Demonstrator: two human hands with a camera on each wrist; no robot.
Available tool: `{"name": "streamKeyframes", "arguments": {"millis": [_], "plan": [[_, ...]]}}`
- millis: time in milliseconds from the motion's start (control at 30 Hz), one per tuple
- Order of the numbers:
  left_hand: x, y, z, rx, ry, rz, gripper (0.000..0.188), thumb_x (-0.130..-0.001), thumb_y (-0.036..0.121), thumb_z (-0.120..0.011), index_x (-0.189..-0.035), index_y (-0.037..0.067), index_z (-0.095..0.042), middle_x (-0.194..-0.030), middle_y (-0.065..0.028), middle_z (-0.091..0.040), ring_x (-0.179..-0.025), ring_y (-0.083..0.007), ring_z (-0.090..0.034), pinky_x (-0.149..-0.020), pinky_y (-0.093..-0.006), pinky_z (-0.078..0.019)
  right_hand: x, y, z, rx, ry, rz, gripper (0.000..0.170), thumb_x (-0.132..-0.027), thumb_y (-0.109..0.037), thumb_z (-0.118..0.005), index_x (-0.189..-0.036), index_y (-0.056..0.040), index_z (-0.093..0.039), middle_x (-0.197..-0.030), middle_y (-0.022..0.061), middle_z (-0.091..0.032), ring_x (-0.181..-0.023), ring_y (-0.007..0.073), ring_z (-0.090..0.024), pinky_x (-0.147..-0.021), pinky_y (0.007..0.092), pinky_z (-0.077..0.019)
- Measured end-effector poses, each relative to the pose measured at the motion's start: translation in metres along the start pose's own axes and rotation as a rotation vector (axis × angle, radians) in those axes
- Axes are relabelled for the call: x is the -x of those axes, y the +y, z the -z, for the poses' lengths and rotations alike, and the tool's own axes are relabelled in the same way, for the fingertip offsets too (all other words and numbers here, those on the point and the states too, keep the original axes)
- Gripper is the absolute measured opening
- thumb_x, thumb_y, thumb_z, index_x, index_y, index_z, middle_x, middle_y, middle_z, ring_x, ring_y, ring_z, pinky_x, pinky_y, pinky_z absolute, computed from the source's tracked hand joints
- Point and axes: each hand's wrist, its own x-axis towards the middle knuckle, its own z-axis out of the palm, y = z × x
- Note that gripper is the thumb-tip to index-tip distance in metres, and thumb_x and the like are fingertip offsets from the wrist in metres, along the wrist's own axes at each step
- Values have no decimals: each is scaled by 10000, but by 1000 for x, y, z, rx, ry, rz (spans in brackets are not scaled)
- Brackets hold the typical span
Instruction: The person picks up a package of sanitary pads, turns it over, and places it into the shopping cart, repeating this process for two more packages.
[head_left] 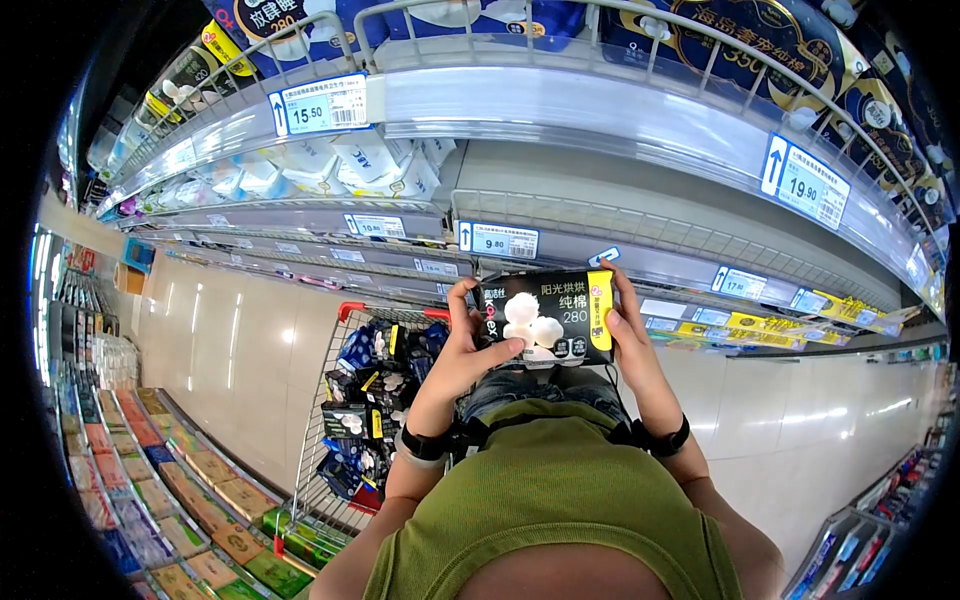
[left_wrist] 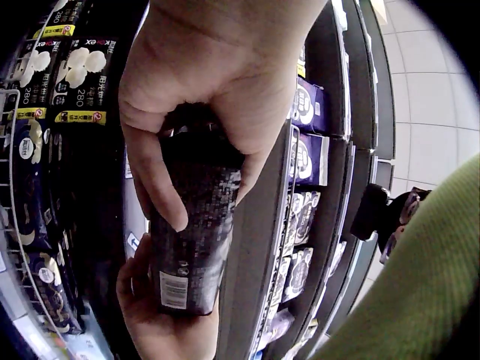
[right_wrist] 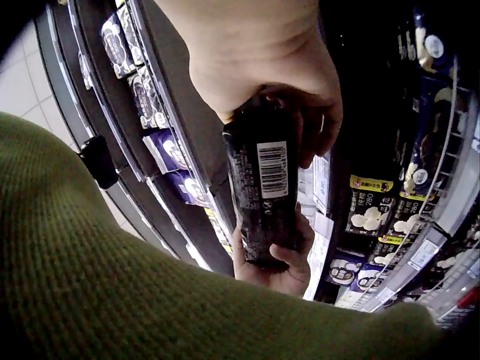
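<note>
A black Kotex pack of sanitary pads (head_left: 545, 318) with white cotton bolls and a yellow end stripe is held level before the body in the head view. My left hand (head_left: 455, 355) grips its left end, thumb across the front. At the other end my right hand (head_left: 630, 325) holds on, fingers behind and thumb near the stripe. Seen from the left wrist, the dark printed underside of the pack (left_wrist: 196, 225) shows a barcode. The right wrist view shows the same face between both hands, with the palms hiding the ends.
A shopping cart (head_left: 318, 450) full of similar dark packs stands at the left. Ahead run shelves with price tags (head_left: 497, 240) and wire fronts, with more packs (head_left: 700, 40) on the upper one. Low stacked packages (head_left: 190, 470) line the aisle's left side.
</note>
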Motion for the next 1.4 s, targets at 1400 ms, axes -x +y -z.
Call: {"name": "streamKeyframes", "arguments": {"millis": [1400], "plan": [[-108,47,-24,-237,-189,-334,725,-704,98,-601,-1220,-28,-107,-1014,-137,-453,-950,-171,-427,-822,-263,-326,-65,-54,26,136,183,251,524,-812,-144,-435,-1248,-41,-162,-914,86,-467,-840,120,-428,-772,233,-329]]}}
